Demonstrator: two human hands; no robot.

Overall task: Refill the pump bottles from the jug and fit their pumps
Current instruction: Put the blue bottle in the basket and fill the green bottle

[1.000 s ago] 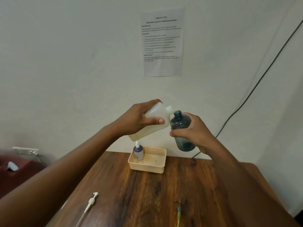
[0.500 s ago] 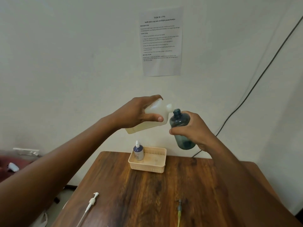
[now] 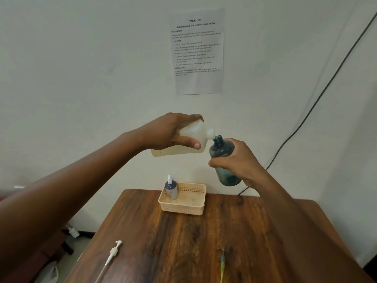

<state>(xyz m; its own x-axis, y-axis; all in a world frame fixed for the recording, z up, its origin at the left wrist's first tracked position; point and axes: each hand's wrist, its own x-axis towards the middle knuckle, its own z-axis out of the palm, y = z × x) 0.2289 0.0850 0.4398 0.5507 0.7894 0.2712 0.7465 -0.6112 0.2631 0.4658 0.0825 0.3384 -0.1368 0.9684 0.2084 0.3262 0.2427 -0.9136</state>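
Printed sheet (image 3: 199, 52) taped on white wall, black cable (image 3: 318, 99) running diagonally, wooden table (image 3: 183, 242)

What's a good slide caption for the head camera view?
Left hand tips the jug toward the blue bottle gripped in the right hand.

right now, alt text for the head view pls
The left hand tips a pale jug, spout at the open mouth of a blue bottle held by the right hand, above a wooden table. A basket holds one pumped bottle; two loose pumps lie nearer.
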